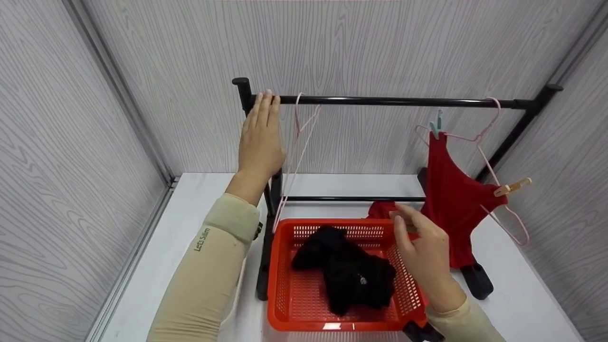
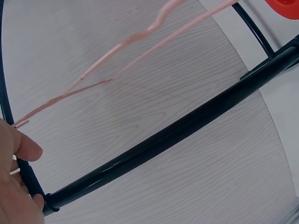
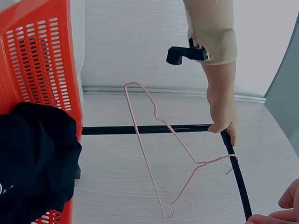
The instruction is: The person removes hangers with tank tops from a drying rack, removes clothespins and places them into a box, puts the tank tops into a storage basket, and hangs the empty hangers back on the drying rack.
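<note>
My left hand (image 1: 260, 145) rests on the left end of the black rail (image 1: 370, 101), its fingers straight and laid over it. Just right of those fingers a bare pink hanger (image 1: 298, 137) hangs from the rail, also seen in the right wrist view. Above the right side of the red basket (image 1: 273, 285), my right hand (image 1: 425, 251) holds nothing, fingers loosely bent. Crumpled black clothing (image 1: 358, 282) with a small light mark lies in the basket. A red garment (image 1: 449, 204) hangs at the right from a pink hanger (image 1: 489, 128).
A teal clothespin (image 1: 436, 124) and a tan clothespin (image 1: 512, 187) clip the red garment. Some red cloth (image 1: 381, 209) shows behind the basket. The rack's black foot (image 1: 476, 281) stands on the white table (image 1: 164, 247), between grey wood-patterned walls (image 1: 190, 57).
</note>
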`<action>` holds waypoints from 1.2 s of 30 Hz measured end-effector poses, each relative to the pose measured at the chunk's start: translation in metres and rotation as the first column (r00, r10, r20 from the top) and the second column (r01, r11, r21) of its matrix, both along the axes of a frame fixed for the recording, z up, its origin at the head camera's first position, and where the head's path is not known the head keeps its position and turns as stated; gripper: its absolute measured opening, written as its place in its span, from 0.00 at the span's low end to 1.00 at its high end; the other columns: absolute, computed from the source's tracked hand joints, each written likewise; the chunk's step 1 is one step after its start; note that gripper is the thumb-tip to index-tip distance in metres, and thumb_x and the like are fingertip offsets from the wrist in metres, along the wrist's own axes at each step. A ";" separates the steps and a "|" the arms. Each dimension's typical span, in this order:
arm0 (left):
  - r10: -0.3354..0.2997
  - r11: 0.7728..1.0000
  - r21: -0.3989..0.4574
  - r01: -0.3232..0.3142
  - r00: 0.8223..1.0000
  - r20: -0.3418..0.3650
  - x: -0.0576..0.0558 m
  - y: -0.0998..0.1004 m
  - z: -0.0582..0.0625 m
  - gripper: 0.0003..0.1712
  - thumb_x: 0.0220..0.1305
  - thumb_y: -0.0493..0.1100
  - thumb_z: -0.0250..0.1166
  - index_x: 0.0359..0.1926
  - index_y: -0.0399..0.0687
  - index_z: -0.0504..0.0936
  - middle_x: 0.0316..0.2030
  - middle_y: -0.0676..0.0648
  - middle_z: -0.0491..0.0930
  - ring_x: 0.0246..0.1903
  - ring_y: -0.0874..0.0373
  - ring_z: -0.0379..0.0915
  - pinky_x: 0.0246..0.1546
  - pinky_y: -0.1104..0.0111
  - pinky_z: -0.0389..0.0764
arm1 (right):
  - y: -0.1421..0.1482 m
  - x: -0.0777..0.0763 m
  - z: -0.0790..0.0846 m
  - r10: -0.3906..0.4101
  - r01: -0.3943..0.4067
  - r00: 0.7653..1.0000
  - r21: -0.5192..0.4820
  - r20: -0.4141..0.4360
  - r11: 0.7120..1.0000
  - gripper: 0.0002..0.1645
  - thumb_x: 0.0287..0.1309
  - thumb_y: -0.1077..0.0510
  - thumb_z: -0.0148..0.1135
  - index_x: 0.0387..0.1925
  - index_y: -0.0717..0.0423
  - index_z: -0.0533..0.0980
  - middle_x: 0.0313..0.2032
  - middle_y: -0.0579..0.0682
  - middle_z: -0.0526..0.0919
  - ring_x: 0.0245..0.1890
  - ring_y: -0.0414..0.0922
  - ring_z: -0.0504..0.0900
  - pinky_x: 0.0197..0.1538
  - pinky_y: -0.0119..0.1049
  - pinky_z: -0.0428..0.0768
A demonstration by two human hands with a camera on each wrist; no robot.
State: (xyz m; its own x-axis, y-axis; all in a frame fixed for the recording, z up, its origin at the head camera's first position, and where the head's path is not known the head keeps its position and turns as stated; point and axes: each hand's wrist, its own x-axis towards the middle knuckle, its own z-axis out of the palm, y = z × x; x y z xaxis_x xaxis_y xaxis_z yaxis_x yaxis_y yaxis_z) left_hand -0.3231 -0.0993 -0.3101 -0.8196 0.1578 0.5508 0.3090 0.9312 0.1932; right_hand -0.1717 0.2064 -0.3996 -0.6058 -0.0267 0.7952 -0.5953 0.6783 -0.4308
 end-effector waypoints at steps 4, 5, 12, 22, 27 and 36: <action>-0.041 0.997 0.070 0.043 0.999 -0.025 0.010 0.005 -0.005 0.40 0.63 0.27 0.47 0.77 0.39 0.53 0.79 0.41 0.43 0.78 0.49 0.32 0.76 0.59 0.40 | 0.004 0.000 0.001 -0.018 0.018 1.000 -0.013 0.016 1.000 0.16 0.61 0.70 0.64 0.51 0.63 0.83 0.40 0.54 0.88 0.32 0.46 0.87 0.44 0.15 0.75; -0.053 0.995 0.084 0.056 0.998 -0.041 0.013 0.007 -0.007 0.39 0.63 0.27 0.47 0.76 0.38 0.56 0.78 0.40 0.45 0.78 0.49 0.34 0.76 0.58 0.41 | 0.005 -0.001 0.002 -0.021 0.022 1.000 -0.012 0.018 1.000 0.16 0.61 0.70 0.64 0.51 0.63 0.83 0.40 0.54 0.88 0.32 0.46 0.87 0.44 0.15 0.75; -0.147 0.982 0.101 0.160 0.982 -0.118 0.037 0.021 -0.019 0.30 0.66 0.31 0.51 0.69 0.36 0.67 0.74 0.37 0.57 0.75 0.43 0.48 0.75 0.56 0.48 | 0.012 -0.005 0.004 -0.036 0.036 0.999 -0.009 -0.014 0.999 0.14 0.61 0.70 0.62 0.49 0.65 0.83 0.39 0.55 0.88 0.31 0.48 0.86 0.44 0.15 0.75; -0.182 0.973 0.124 0.193 0.979 -0.088 0.061 0.033 -0.031 0.26 0.71 0.41 0.59 0.67 0.39 0.71 0.69 0.39 0.67 0.72 0.45 0.57 0.72 0.54 0.56 | 0.025 -0.010 0.007 -0.057 0.058 0.998 0.003 -0.025 0.998 0.16 0.61 0.70 0.62 0.50 0.66 0.82 0.38 0.56 0.88 0.31 0.49 0.86 0.45 0.15 0.74; -0.197 0.964 0.162 0.210 0.976 -0.089 0.067 0.050 -0.033 0.23 0.70 0.41 0.61 0.63 0.41 0.75 0.65 0.41 0.71 0.68 0.45 0.62 0.71 0.56 0.60 | 0.034 -0.014 0.012 -0.096 0.096 0.995 -0.016 -0.011 0.995 0.16 0.62 0.70 0.62 0.51 0.65 0.82 0.39 0.56 0.88 0.32 0.48 0.86 0.46 0.14 0.72; -0.207 0.955 0.197 0.220 0.975 -0.086 0.071 0.086 -0.042 0.20 0.69 0.41 0.61 0.60 0.43 0.77 0.59 0.44 0.76 0.66 0.48 0.66 0.69 0.58 0.64 | 0.058 -0.023 0.020 -0.183 0.182 0.983 -0.042 -0.016 0.982 0.16 0.66 0.67 0.57 0.53 0.63 0.81 0.42 0.55 0.88 0.36 0.39 0.82 0.47 0.14 0.72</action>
